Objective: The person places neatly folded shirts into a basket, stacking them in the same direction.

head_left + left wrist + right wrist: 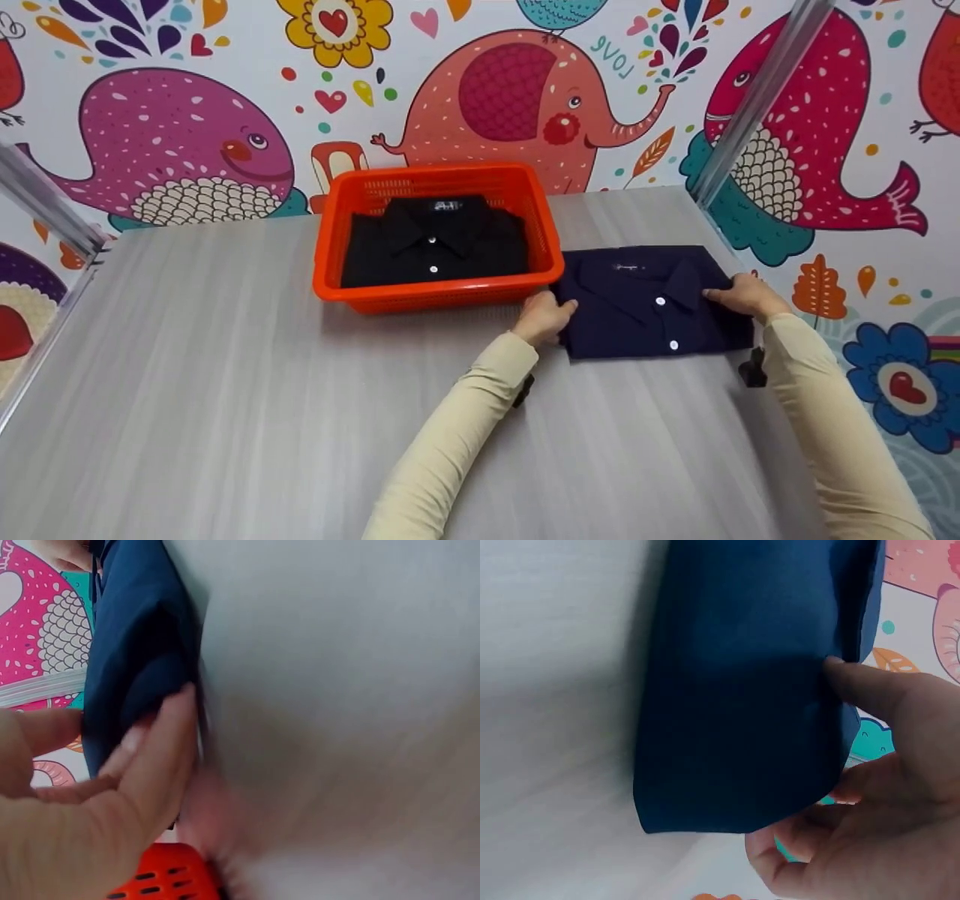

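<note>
A folded navy collared shirt with white buttons lies on the right of the table, its collar toward the back. My left hand grips its left edge; in the left wrist view the fingers reach against the folded layers. At the opposite edge my right hand holds the shirt, thumb on top, the other fingers curled at the side and partly hidden beneath. Beside the left hand stands an orange plastic basket, with a folded black shirt lying face up in it.
The grey wood-grain table ends at a wall printed with cartoon animals. Metal posts rise at the table's back corners. The basket's right rim is close to the navy shirt's left back corner.
</note>
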The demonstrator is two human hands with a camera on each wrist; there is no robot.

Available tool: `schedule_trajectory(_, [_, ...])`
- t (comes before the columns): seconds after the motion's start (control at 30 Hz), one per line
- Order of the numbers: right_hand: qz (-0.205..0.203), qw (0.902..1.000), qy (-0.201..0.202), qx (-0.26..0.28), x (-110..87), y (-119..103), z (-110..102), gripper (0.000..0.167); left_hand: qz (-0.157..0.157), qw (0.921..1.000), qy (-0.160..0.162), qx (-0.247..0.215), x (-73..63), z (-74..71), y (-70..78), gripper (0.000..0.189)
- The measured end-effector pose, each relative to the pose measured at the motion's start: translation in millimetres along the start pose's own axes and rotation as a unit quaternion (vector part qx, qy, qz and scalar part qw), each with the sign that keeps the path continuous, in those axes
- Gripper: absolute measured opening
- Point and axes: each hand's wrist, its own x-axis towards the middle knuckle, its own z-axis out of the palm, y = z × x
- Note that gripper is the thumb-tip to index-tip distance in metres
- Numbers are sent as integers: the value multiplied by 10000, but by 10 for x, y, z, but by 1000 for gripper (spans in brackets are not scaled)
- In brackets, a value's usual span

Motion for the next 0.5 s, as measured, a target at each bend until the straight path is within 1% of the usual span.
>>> schedule_trajectory(0.07, [12,9999,-30,158,-10,-1,4,74,-71,9997,-8,-215,5,12,-7,38])
schedule_trajectory(0.23, [0,9990,14,445,-30,-19,26,68,-91,9998,-51,-197,-21,19,-7,30])
schedule_trajectory(0.3, [-18,9979,45,652,-43,-8,30,68,-98,9998,-38,-190,-31,20,-5,28])
schedule_trajectory(0.37, [-29,9967,11,807,-51,15,30,70,-42,9999,18,-104,-32,16,-6,25])
schedule_trajectory(0.47, [-74,9947,-28,1027,-62,58,37,72,31,9998,104,170,-22,8,-5,22])
schedule_trajectory(0.5, [-74,9941,-57,1078,-65,72,38,72,26,9998,97,186,-20,6,-1,22])
